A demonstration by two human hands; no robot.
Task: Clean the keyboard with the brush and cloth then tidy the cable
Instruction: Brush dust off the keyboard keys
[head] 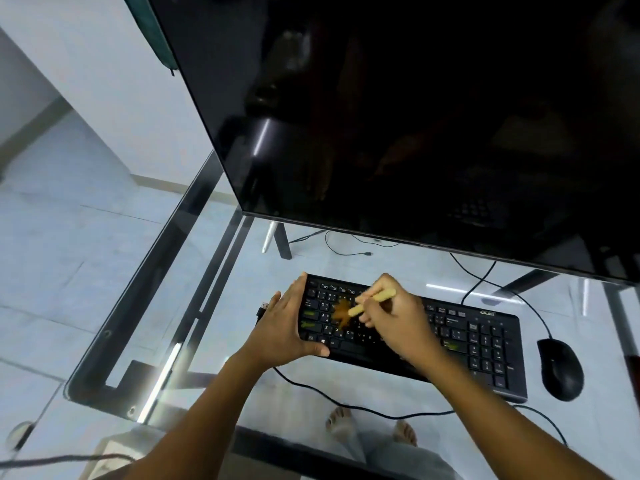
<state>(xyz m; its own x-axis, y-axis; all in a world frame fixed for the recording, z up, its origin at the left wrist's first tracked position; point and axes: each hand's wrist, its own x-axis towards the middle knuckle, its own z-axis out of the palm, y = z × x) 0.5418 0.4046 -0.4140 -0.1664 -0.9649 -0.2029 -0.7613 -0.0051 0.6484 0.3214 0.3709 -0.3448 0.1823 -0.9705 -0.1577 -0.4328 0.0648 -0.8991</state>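
Observation:
A black keyboard (478, 344) lies on the glass table in front of the monitor. My left hand (282, 323) grips its left end, thumb on the front edge and fingers over the back edge. My right hand (394, 317) holds a wooden-handled brush (372, 301) like a pen, its brown bristles (343, 311) blurred on the left-side keys. The keyboard's black cable (346, 403) trails along the glass in front of it toward the right, and a USB plug (264, 306) lies just left of my left hand. No cloth is in view.
A large dark monitor (415, 116) hangs over the back of the glass table (145, 327). A black mouse (561, 370) sits right of the keyboard, its cable running back under the screen. Another thin cable (343, 249) lies behind the keyboard. My feet show through the glass.

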